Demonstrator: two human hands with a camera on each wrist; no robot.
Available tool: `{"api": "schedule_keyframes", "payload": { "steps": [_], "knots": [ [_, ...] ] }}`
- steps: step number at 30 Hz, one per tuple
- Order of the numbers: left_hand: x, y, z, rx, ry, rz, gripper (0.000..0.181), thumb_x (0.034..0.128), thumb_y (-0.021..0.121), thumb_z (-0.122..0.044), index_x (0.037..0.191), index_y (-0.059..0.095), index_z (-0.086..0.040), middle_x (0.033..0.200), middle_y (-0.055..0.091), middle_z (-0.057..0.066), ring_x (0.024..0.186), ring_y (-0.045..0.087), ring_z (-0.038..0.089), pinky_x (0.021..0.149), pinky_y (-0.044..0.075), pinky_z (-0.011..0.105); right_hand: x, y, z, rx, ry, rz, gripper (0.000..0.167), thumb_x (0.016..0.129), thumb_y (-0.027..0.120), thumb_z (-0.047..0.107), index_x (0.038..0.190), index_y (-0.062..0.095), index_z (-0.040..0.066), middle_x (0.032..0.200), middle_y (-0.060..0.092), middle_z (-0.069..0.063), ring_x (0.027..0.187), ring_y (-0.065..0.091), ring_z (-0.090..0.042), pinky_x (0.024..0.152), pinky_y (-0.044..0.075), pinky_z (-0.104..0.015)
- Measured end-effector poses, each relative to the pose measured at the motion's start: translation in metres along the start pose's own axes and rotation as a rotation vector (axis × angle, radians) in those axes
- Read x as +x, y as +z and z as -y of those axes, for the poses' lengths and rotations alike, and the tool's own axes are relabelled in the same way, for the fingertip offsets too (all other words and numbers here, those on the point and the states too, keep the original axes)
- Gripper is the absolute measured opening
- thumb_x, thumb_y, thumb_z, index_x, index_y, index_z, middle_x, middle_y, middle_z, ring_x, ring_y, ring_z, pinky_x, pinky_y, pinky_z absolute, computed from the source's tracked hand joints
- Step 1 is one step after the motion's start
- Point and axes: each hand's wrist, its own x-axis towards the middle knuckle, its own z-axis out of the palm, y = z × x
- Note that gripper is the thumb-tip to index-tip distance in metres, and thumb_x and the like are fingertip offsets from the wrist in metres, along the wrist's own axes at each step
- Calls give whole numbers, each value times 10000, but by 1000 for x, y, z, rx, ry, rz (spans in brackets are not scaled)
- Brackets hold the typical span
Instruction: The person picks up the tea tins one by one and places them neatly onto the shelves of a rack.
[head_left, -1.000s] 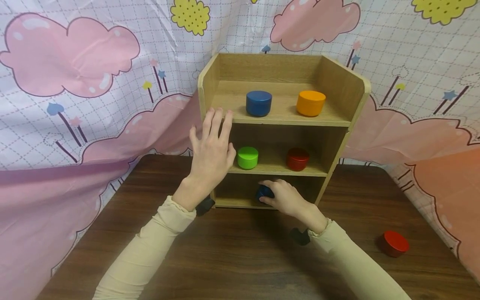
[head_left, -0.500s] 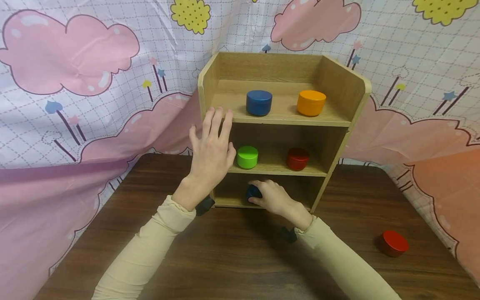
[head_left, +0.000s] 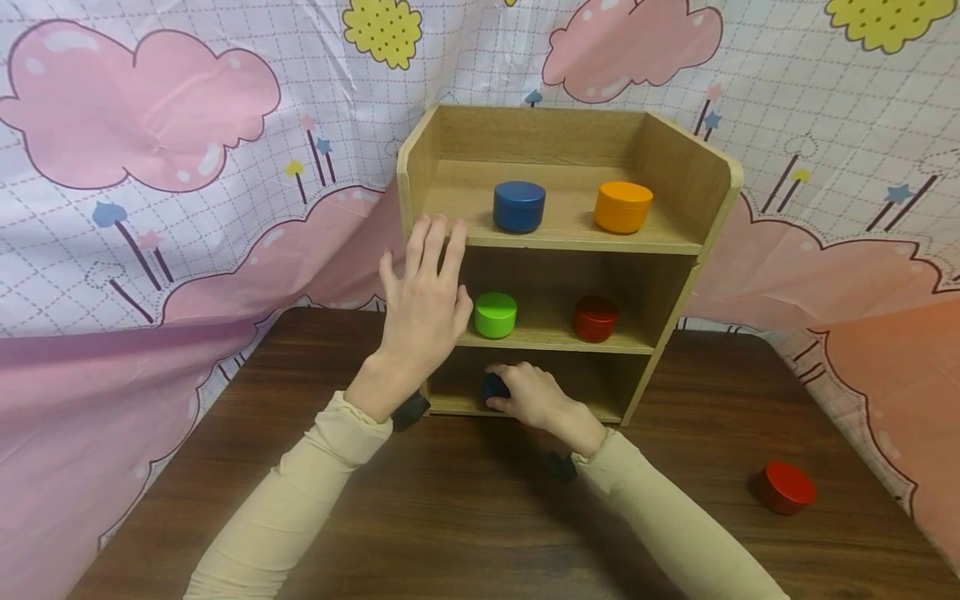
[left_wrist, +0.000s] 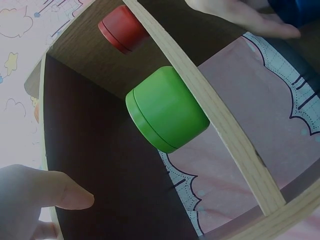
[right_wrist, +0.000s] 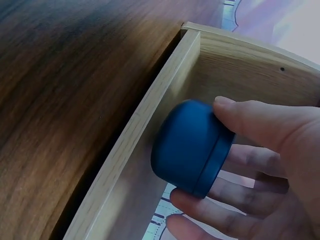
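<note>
My right hand (head_left: 534, 397) reaches into the bottom level of a small wooden shelf (head_left: 570, 246). Its thumb and fingers grip a round dark-blue tin (right_wrist: 187, 145), close to the level's front edge. My left hand (head_left: 422, 304) rests with spread fingers at the shelf's left front, fingertips by the edge of the top level. Beside that hand, on the middle level, stands a green tin (left_wrist: 167, 109); a dark red tin (head_left: 596, 319) is to its right. A blue tin (head_left: 519, 207) and an orange tin (head_left: 623, 207) stand on the top level.
Another red tin (head_left: 786, 487) lies on the dark wooden table (head_left: 450, 517), off to the right of the shelf. Behind everything hangs a patterned cloth (head_left: 330, 108) with pink clouds. The shelf's side walls and boards surround my right hand.
My right hand has moved left along the bottom level with the dark-blue tin in its grip. My left hand has stayed in place.
</note>
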Motion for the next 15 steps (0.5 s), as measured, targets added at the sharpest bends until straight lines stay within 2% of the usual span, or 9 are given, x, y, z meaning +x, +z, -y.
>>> {"api": "schedule_keyframes", "payload": {
  "steps": [8,15],
  "knots": [
    [0,-1,0,-1,-2,-3,730,816,640,-133,1479,336,-109,1495,379,125,1442,261,280,994,282,661,4,3,3,-3,2,19,500,844,734,267,1284,603,70,1010,718,-125,798,670,-186,622,546,-364],
    [0,-1,-1,-5,-3,-2,739,808,656,-130,1477,342,-117,1494,383,125,1444,261,276,993,286,667,7,7,3,-20,3,30,515,850,727,282,1303,589,80,1014,721,-112,797,670,-172,621,545,-349]
  ]
}}
